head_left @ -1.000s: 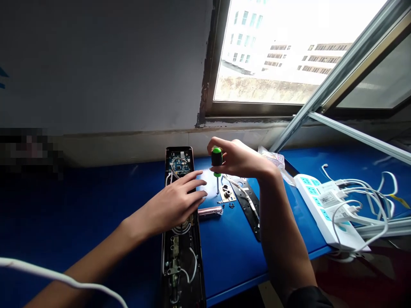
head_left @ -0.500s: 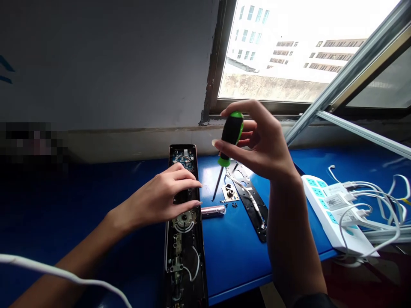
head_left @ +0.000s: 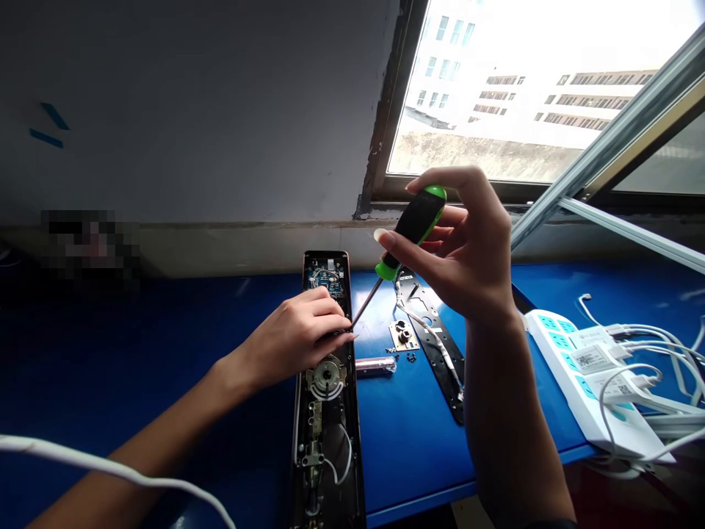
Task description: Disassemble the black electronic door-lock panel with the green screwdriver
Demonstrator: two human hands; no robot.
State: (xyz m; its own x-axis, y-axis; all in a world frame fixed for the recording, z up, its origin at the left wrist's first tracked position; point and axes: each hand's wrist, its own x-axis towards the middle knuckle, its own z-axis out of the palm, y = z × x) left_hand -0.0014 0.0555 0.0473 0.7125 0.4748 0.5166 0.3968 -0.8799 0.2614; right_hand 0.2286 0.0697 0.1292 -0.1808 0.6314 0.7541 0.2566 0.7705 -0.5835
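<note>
A green-and-black screwdriver (head_left: 414, 226) is in my right hand (head_left: 468, 242), its handle tilted up to the right. The shaft slants down to the fingertips of my left hand (head_left: 311, 327), where thumb and fingers pinch together by the tip. Whatever they pinch, if anything, is too small to make out. Beneath the left hand lies a long, narrow black housing (head_left: 329, 441), open on top, like a smart door lock body. It shows a blue circuit board (head_left: 324, 275) at its far end, a round metal part (head_left: 327, 375) and a white wire; my hand hides its upper middle.
Right of the housing lie a pink wrapped cylinder (head_left: 375, 366), a small square plate (head_left: 405, 336), several screws (head_left: 411, 358) and a long black plate (head_left: 440, 353) with a white cable. A power strip (head_left: 573, 375) with plugs stands farther right. A white cable (head_left: 110, 464) crosses the lower left.
The screwdriver has tilted, and its tip has moved from above the blue table to my left fingertips. My left thumb and fingers have come together. The whole view has shifted slightly.
</note>
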